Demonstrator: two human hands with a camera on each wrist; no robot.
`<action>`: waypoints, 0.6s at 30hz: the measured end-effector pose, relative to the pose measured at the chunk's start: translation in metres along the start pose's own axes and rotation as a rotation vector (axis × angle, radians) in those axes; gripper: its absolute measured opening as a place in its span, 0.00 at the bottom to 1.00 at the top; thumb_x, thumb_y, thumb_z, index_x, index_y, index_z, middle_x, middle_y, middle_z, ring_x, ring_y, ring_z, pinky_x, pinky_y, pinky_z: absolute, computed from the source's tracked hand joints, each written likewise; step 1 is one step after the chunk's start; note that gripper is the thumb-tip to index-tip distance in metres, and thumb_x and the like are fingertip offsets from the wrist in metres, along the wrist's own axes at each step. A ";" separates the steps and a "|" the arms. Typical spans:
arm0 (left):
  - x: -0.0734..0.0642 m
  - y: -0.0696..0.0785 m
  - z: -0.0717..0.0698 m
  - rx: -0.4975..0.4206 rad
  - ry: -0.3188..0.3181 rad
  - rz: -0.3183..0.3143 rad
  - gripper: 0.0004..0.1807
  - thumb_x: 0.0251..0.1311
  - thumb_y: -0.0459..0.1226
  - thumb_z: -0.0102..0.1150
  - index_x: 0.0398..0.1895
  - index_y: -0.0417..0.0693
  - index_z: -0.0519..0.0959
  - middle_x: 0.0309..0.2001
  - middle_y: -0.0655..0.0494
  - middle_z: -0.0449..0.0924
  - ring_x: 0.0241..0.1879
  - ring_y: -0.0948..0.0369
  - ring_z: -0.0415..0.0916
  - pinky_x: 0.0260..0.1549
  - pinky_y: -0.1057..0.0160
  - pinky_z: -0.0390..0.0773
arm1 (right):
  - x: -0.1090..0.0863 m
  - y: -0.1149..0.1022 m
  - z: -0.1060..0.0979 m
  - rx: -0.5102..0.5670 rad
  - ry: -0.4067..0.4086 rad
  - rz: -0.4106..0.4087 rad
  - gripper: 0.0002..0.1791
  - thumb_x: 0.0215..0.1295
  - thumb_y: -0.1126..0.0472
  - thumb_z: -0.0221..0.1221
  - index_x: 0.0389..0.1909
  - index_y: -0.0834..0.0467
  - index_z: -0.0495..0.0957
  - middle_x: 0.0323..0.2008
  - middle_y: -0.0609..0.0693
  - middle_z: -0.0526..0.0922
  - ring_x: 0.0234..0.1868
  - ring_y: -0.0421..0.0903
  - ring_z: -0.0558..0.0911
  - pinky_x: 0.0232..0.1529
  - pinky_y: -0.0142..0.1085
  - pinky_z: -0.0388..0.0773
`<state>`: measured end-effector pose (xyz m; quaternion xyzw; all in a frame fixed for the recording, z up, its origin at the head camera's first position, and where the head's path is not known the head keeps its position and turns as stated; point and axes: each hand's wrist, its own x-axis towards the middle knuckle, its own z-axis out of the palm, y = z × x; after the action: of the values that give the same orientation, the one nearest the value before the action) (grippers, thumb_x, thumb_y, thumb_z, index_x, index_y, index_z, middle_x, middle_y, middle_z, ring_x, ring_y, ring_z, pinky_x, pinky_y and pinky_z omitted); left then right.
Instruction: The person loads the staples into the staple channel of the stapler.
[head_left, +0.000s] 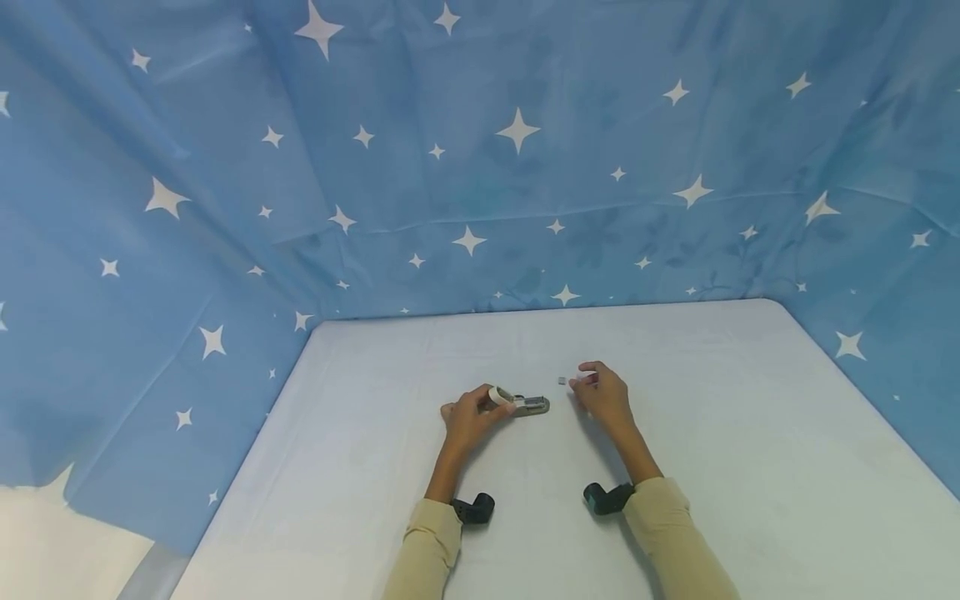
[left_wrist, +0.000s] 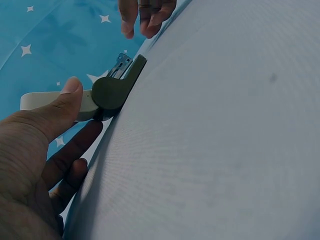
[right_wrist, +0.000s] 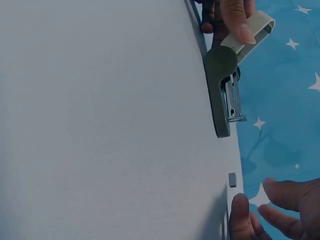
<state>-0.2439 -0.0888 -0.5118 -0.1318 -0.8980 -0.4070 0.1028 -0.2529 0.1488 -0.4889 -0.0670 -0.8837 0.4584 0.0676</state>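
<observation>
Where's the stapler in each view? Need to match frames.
Head: stapler below and slightly right of picture centre.
Left wrist: stapler in the upper left.
Right wrist: stapler in the upper right.
Shared landmark: the left hand pinching the stapler's pale handle, visible in all three.

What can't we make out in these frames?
Head: what the small grey block is; too small.
Left wrist: part of the pale handle of the stapler; behind the left hand.
Left wrist: rest of the right hand; cut off by top edge.
Right wrist: whether staples sit in the metal rail; too small and dim.
</observation>
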 end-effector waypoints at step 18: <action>-0.001 0.003 0.000 0.025 0.003 -0.004 0.16 0.46 0.59 0.60 0.32 0.62 0.78 0.27 0.69 0.79 0.30 0.66 0.73 0.34 0.58 0.51 | 0.015 -0.002 0.019 -0.236 0.047 -0.040 0.18 0.54 0.54 0.62 0.43 0.59 0.76 0.27 0.51 0.75 0.28 0.48 0.72 0.28 0.39 0.67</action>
<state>-0.2423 -0.0871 -0.5094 -0.1282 -0.9031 -0.3961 0.1048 -0.2715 0.1353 -0.4967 -0.0677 -0.9307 0.3482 0.0892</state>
